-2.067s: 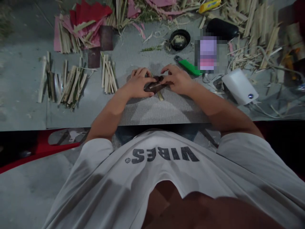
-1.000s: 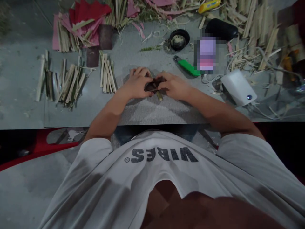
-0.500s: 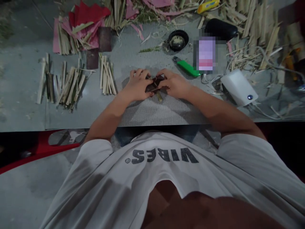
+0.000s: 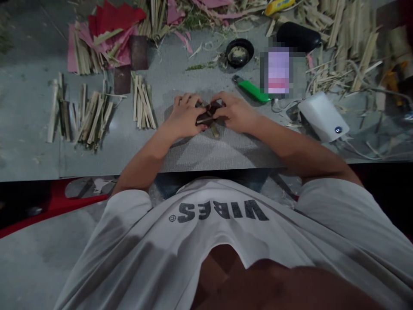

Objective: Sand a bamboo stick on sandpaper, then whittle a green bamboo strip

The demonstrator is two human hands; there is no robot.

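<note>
Right, both hands are on one dark brown sheet (image 4: 204, 117), bent or folded, low over the surface (image 4: 206, 157) near the person's edge. Left hand (image 4: 189, 115): thumb and fingers gripping the sheet's left end. Right hand (image 4: 237, 113): thumb and index finger pinching its right end, other fingers curled. Stick (image 4: 215, 130) sits crosswise at the sheet, one end poking out toward the person; can't tell whether it's wrapped or just under. Nearby: loose stick bundle (image 4: 143, 103) left of the left hand, green cutter (image 4: 251, 90) just beyond the right, black bowl (image 4: 250, 52) past that, white box (image 4: 324, 117) well off to the right.
</note>
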